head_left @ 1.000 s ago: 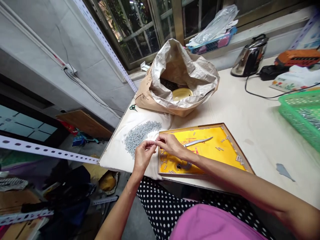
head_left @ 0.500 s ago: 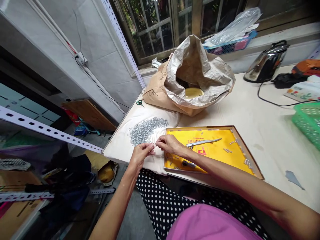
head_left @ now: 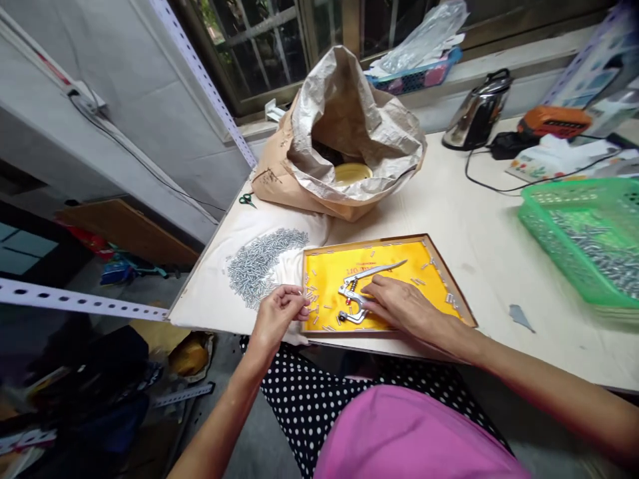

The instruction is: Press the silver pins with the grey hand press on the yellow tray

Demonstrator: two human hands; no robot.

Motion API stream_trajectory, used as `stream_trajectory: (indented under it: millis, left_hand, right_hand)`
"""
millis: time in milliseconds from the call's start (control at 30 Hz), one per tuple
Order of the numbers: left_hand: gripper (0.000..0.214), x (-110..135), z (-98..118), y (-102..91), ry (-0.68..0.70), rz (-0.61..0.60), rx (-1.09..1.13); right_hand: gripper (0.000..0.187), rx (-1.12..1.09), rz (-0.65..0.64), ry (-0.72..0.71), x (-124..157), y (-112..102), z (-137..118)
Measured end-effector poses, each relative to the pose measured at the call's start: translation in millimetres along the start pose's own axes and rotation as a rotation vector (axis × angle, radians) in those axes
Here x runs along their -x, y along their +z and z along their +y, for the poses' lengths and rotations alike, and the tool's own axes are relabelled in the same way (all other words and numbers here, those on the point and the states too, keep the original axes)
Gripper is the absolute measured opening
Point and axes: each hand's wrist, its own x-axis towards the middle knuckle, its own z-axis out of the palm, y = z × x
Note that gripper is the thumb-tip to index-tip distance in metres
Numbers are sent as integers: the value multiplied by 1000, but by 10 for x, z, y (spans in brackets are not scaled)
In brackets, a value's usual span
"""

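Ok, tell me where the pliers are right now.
In the head view the pliers lie in the yellow tray, toward its near left part, with the right hand touching their handles from the right.

silver pliers (head_left: 370, 274) lie flat in the yellow tray (head_left: 369, 239).

Whatever the left hand (head_left: 277, 316) pinches is too small to tell.

R hand (head_left: 399, 306): off the L hand (head_left: 277, 316), now on pliers (head_left: 352, 293) in tray (head_left: 329, 266).
Hands: were together, now apart.
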Motion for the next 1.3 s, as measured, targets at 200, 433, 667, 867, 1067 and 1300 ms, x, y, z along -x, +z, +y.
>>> stream_trajectory:
  millis: [200, 433, 667, 867, 1067, 1300]
  left_hand:
    - [43, -99, -157, 485, 32, -155, -169]
    - [35, -278, -353, 572, 151, -125, -480]
    - [35, -346, -297, 649, -2, -238, -592]
    - [37, -339, -252, 653, -35, -295, -658]
    - [39, -362, -154, 671, -120, -399, -674]
    - [42, -403, -55, 716, -312, -472, -614]
  right_hand:
    - [13, 25, -89, 98, 189, 89, 176]
    - [18, 39, -98, -34, 47, 98, 366]
    - [18, 37, -44, -86, 38, 176, 427]
    - [20, 14, -37, -150, 123, 141, 401]
    - [18, -42, -11, -197, 132, 184, 432]
    - [17, 10, -55, -188, 107, 183, 434]
